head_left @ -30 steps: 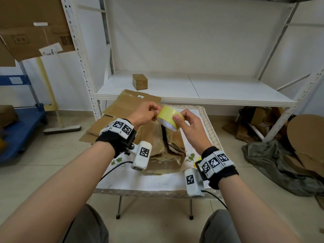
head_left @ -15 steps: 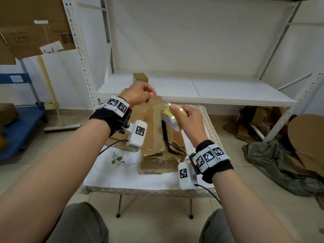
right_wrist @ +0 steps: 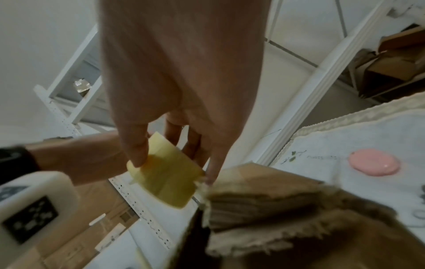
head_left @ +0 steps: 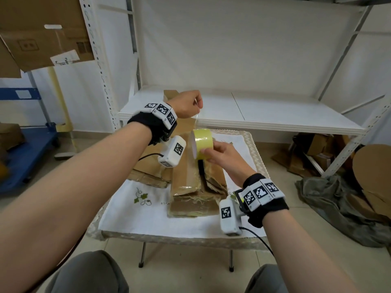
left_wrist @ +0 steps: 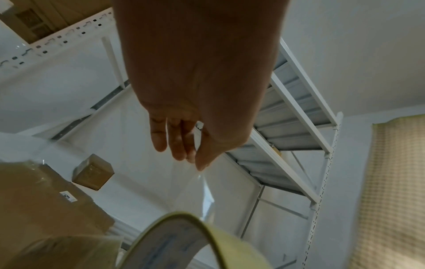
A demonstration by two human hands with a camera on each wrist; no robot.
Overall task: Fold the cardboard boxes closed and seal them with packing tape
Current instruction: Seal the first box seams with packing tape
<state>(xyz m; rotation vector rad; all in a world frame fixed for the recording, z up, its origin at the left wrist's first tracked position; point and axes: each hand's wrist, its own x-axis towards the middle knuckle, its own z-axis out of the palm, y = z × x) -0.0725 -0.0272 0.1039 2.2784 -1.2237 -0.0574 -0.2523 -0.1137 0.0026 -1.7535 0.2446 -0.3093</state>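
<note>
My right hand [head_left: 220,154] grips a yellow roll of packing tape [head_left: 202,142] above the far end of a worn, flattened cardboard box [head_left: 196,187] on the small table [head_left: 148,220]. The roll also shows in the right wrist view [right_wrist: 165,172] and the left wrist view [left_wrist: 184,242]. My left hand [head_left: 188,106] is raised above the roll and pinches the free end of a clear tape strip [head_left: 196,121], which stretches down to the roll. The strip [left_wrist: 202,189] hangs from my thumb and fingertips. More flat cardboard [head_left: 152,168] lies to the left.
A white shelf [head_left: 264,111] runs behind the table, with a small brown box [left_wrist: 93,172] on it. A pink oval object [right_wrist: 374,164] lies on the tablecloth. Cardboard scraps and grey cloth [head_left: 338,204] lie on the floor at right; a blue cart [head_left: 25,153] stands at left.
My left hand has pulled the tape end up and away from the roll, drawing out a strip. The right hand has turned the roll and held it over the box.
</note>
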